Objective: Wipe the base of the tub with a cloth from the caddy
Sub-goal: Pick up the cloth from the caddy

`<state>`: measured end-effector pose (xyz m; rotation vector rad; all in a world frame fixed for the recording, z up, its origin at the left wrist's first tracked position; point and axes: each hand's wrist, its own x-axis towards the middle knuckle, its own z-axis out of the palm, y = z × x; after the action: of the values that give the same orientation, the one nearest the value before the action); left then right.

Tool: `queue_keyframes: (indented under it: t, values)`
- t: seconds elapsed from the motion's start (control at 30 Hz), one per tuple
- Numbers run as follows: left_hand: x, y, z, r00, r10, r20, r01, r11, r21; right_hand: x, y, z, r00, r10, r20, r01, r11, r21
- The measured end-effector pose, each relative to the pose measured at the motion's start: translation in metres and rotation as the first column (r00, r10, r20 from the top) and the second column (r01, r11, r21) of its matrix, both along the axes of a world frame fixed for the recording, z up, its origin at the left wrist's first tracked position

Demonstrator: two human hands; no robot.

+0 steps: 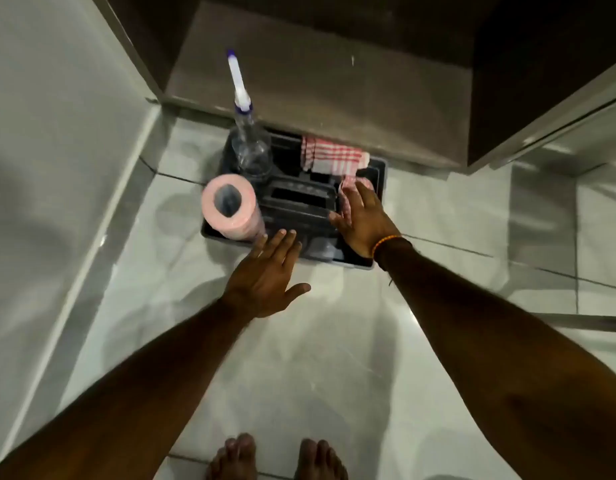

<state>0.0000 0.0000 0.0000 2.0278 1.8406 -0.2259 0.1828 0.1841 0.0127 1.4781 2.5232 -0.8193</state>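
A dark caddy [379, 174] stands on the pale tiled floor ahead of my bare feet. A red-and-white checked cloth [330, 155] is draped over its far right side, one end hanging into the right compartment. My right hand [362, 220] reaches into that compartment, fingers spread and touching the cloth's hanging end; whether it grips the cloth is unclear. My left hand [268, 271] hovers open at the caddy's near edge, holding nothing. The tub's white side [50, 168] runs along the left; its base is out of view.
A clear spray bottle [249, 143] with a white nozzle and a pink roll of wipes [230, 209] stand in the caddy's left half. A dark recessed step [317, 64] lies just behind the caddy. A dark cabinet [542, 81] stands at right.
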Motion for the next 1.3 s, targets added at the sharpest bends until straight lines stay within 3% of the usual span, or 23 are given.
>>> queue_keyframes:
  t: [0.17, 0.3, 0.4, 0.5, 0.6, 0.67, 0.8, 0.93, 1.0, 1.07, 1.3]
  values:
    - [0.002, -0.012, -0.062, 0.999, -0.013, -0.044, 0.016, 0.998, 0.064, -0.003, 0.016, -0.058, 0.993, -0.012, 0.117, 0.012, 1.000, -0.002]
    - [0.002, -0.016, -0.079, 1.000, 0.002, -0.009, -0.001, 0.990, 0.138, -0.002, 0.011, -0.083, 0.983, 0.029, 0.181, -0.051, 0.991, 0.121]
    - [0.003, -0.016, -0.079, 1.000, 0.018, 0.021, -0.021, 0.992, 0.126, -0.002, 0.006, -0.084, 0.995, -0.028, 0.093, 0.018, 0.993, 0.114]
    - [0.001, -0.015, -0.073, 0.999, 0.016, 0.037, -0.019, 0.997, 0.079, -0.002, 0.004, -0.067, 0.961, -0.196, -0.196, 0.205, 0.979, 0.023]
    - [-0.001, -0.023, -0.053, 0.993, 0.094, 0.073, -0.098, 0.994, 0.052, -0.005, 0.005, -0.045, 0.738, -0.517, -0.434, 0.471, 0.855, -0.218]
    - [-0.001, -0.036, -0.034, 0.978, 0.181, 0.104, -0.184, 0.983, 0.026, -0.010, 0.000, -0.029, 0.530, -0.673, -0.515, 0.532, 0.737, -0.416]
    - [-0.012, -0.082, 0.009, 0.947, 0.291, 0.137, -0.293, 0.956, -0.005, -0.029, -0.045, 0.026, 0.222, -0.857, -0.466, 0.455, 0.514, -0.728]
    - [-0.033, -0.150, 0.032, 0.893, 0.432, 0.121, -0.433, 0.901, -0.024, -0.035, -0.105, 0.052, 0.112, -0.901, -0.418, 0.289, 0.432, -0.854]
    - [-0.043, -0.188, 0.037, 0.845, 0.518, 0.130, -0.518, 0.855, -0.041, -0.042, -0.139, 0.061, 0.135, -0.906, -0.401, 0.284, 0.423, -0.860]
    - [-0.052, -0.230, 0.040, 0.791, 0.595, 0.139, -0.591, 0.803, -0.074, -0.053, -0.181, 0.070, 0.221, -0.887, -0.404, 0.293, 0.456, -0.840]
    - [-0.066, -0.353, 0.015, 0.673, 0.736, 0.074, -0.722, 0.676, -0.149, -0.124, -0.296, 0.031, 0.663, -0.635, -0.396, 0.158, 0.636, -0.756]
